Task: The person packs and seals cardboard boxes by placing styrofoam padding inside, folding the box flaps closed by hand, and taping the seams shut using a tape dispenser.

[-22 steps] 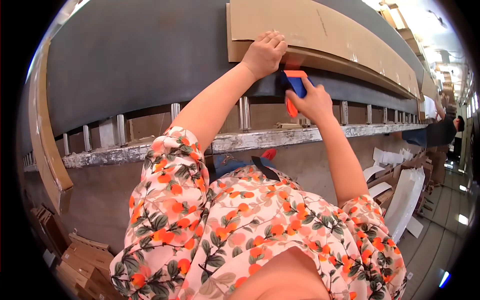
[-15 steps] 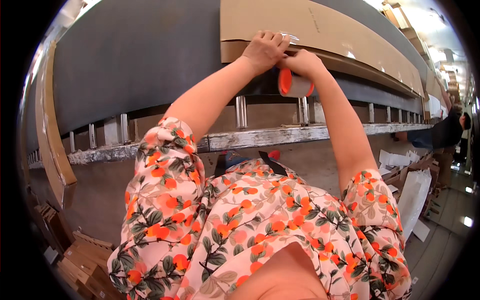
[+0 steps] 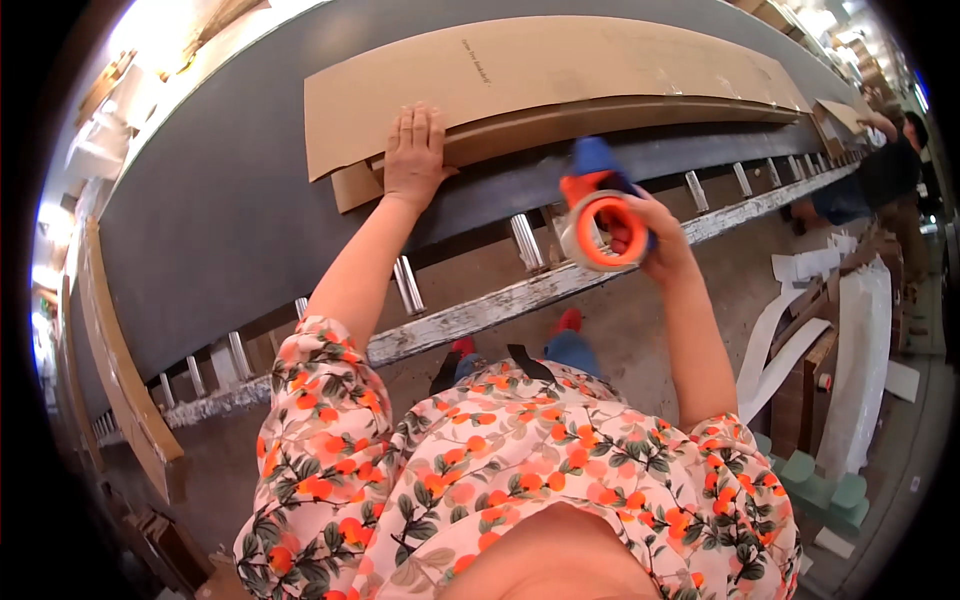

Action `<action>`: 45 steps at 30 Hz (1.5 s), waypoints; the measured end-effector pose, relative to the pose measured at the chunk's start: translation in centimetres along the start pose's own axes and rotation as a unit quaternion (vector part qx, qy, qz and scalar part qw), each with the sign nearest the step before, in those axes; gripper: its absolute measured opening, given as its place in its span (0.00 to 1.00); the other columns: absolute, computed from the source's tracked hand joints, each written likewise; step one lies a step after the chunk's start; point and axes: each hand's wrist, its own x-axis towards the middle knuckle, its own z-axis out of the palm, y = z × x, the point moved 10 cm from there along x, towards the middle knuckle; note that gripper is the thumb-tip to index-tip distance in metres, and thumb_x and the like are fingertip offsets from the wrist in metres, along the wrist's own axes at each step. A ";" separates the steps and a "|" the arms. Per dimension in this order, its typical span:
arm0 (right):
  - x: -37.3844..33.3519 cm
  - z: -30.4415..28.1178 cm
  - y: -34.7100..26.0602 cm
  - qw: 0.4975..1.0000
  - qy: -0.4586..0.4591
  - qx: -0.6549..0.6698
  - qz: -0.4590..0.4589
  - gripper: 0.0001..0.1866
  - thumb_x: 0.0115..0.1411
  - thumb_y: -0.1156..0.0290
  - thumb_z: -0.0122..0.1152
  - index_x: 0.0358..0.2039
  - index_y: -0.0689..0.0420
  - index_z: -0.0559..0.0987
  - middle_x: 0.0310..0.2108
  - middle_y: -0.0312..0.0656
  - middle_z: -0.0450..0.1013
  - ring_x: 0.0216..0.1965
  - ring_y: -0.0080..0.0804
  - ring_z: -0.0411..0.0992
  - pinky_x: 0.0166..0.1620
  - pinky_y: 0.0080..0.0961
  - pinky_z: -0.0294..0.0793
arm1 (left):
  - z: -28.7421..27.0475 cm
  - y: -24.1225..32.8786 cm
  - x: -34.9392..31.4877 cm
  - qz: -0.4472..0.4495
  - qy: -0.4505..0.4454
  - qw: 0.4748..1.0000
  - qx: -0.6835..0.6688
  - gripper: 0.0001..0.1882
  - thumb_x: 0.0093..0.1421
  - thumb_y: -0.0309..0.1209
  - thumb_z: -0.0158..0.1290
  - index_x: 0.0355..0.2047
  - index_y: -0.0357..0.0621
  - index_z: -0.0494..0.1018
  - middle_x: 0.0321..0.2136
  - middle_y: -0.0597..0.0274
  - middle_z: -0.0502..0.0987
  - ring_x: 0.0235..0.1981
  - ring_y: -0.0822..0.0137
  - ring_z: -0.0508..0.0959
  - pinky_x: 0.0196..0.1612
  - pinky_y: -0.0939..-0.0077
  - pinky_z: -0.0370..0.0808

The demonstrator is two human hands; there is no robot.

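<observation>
A long, flat cardboard box (image 3: pixel 560 75) lies on the dark conveyor belt (image 3: pixel 220 170). Its near flap stands a little apart from the side, with shiny bits of tape along that edge. My left hand (image 3: pixel 413 160) rests flat on the box's near left part, fingers stretched out over the cardboard. Off the box's near side, my right hand (image 3: pixel 655 235) grips a blue and orange tape dispenser (image 3: pixel 592 190) carrying a roll of tape on an orange hub. The dispenser's blue end is slightly blurred and points toward the box.
Metal rollers (image 3: pixel 527 243) and a worn, whitish rail (image 3: pixel 490 315) run along the belt's near side. A long narrow carton (image 3: pixel 125 350) stands at the left. Cardboard and white packing scraps (image 3: pixel 800 360) lie at the right, near a green object (image 3: pixel 820 490). Another person (image 3: pixel 870 185) works farther right.
My hands, together at the box's near edge before, are now apart. The left lies flat on the cardboard; the right has drawn back toward me with the dispenser. The box appears farther left.
</observation>
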 end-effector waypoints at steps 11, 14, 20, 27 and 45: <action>-1.5 -5.8 -6.6 0.987 -0.063 -0.122 -0.088 0.39 0.42 0.71 0.67 0.58 0.63 0.68 0.42 0.42 0.72 0.42 0.29 0.72 0.49 0.25 0.70 | -2.5 16.7 -3.1 -0.472 -0.171 0.492 -0.712 0.35 0.65 0.58 0.39 0.39 0.35 0.79 0.31 0.60 0.79 0.35 0.69 0.75 0.45 0.77 0.69; -1.7 -4.5 -9.4 0.902 -0.137 -0.359 -0.198 0.40 0.38 0.69 0.72 0.56 0.59 0.71 0.43 0.44 0.71 0.43 0.33 0.71 0.49 0.28 0.69 | -3.2 19.4 -3.0 -0.508 -0.172 0.425 -0.729 0.35 0.64 0.61 0.39 0.35 0.39 0.80 0.28 0.64 0.79 0.31 0.73 0.73 0.38 0.79 0.66; -2.0 -0.6 -11.7 0.743 -0.232 -0.530 -0.336 0.37 0.33 0.72 0.73 0.50 0.48 0.77 0.40 0.49 0.68 0.37 0.45 0.72 0.41 0.35 0.75 | -3.0 20.8 -5.2 -0.578 -0.053 0.386 -0.717 0.11 0.61 0.38 0.56 0.32 0.45 0.79 0.26 0.71 0.78 0.25 0.81 0.73 0.29 0.86 0.68; 0.5 4.9 -11.7 0.642 -0.302 -0.589 -0.387 0.37 0.35 0.68 0.73 0.52 0.41 0.76 0.39 0.48 0.67 0.36 0.44 0.72 0.37 0.36 0.75 | -4.1 15.0 -5.4 -0.561 0.113 0.484 -0.662 0.09 0.61 0.33 0.56 0.33 0.38 0.78 0.26 0.68 0.78 0.28 0.81 0.74 0.32 0.84 0.72; 14.2 14.7 -6.0 0.442 -0.280 -0.784 -0.335 0.35 0.43 0.63 0.71 0.55 0.41 0.72 0.39 0.48 0.67 0.41 0.44 0.71 0.40 0.37 0.74 | -6.4 -11.4 -13.1 -0.510 0.294 0.799 0.120 0.07 0.48 0.40 0.65 0.23 0.55 0.81 0.31 0.72 0.76 0.35 0.65 0.76 0.40 0.66 0.70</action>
